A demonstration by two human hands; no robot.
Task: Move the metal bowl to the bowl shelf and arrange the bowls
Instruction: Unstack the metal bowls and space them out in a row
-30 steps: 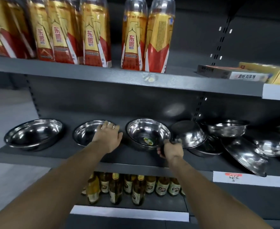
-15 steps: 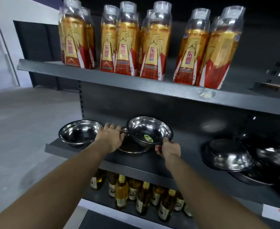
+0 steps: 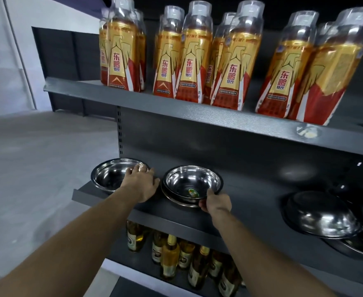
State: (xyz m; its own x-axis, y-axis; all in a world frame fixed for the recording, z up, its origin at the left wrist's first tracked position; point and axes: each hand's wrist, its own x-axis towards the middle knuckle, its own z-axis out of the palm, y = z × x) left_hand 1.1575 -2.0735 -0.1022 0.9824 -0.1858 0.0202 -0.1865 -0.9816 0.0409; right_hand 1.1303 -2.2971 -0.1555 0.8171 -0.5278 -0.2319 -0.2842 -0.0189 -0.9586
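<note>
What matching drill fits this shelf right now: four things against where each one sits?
Things:
1. stickered bowl
2. left hand
3. upside-down bowl
4. glass bottles

Places:
A. on the shelf below the bowls
B. at the right end of the bowl shelf
C. nested on another bowl, its rim pinched by the right hand
D. between the leftmost bowl and the stack

Pairs: 1-C, 2-D, 3-B, 4-A

Metal bowls (image 3: pixel 192 183): three at left, two of them nested; more at right, count unclear. Drink bottle packs (image 3: pixel 185 58): four groups. Two hands (image 3: pixel 141 185).
</note>
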